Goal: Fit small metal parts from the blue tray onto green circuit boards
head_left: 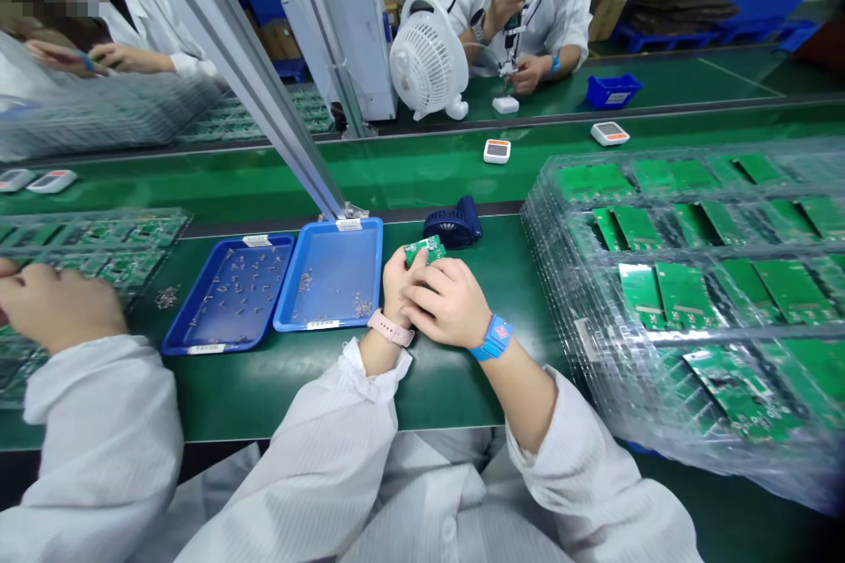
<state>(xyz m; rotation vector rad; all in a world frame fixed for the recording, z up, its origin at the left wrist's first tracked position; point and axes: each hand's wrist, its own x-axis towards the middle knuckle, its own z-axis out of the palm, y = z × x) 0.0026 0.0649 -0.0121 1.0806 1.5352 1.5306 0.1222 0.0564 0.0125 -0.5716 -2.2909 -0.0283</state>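
A small green circuit board [422, 250] is held up over the bench, its far end showing past my fingers. My left hand [397, 286], with a pink band at the wrist, is closed around the board's near part. Over it lies my right hand [450, 301], a blue strap on its wrist, with bent fingers against the left hand and the board. Whether the right fingers pinch a small part is hidden. Left of my hands sits a blue tray [330, 268] with small metal parts, beside a second blue tray [231, 303] with scattered small parts.
Stacked clear plastic trays [581, 343] of green boards fill the right side. A dark blue fan [452, 224] lies beyond my hands. A co-worker's hand [62, 308] reaches in at left, near loose parts [167, 296]. A metal post [264, 79] rises behind the trays.
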